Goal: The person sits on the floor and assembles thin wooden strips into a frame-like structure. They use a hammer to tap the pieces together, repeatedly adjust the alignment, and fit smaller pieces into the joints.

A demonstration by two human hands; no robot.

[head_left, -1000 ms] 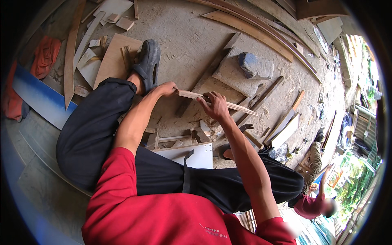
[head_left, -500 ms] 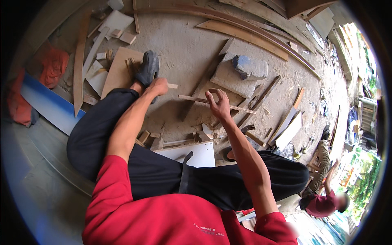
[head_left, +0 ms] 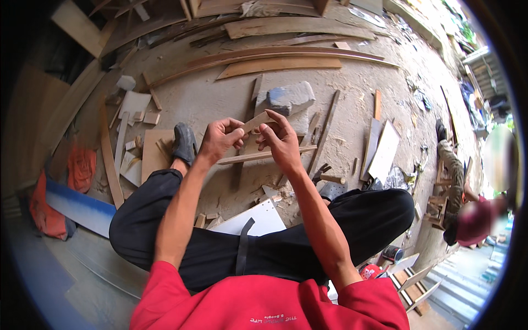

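spreading knees in black trousers (head_left: pixel 379 214), person has white panel (head_left: pixel 256 219) just beyond lap. left hand (head_left: pixel 221 140) holds short wood piece (head_left: pixel 254 122) up in front of body, fingers clamped on one end. right hand (head_left: pixel 281 142) at other end, thumb and index finger apart; cannot tell whether it grips. below hands, long thin wood strip (head_left: pixel 264 156). farther, grey block (head_left: pixel 291 96), then brown plank (head_left: pixel 280 67) lying on floor (head_left: pixel 209 96).
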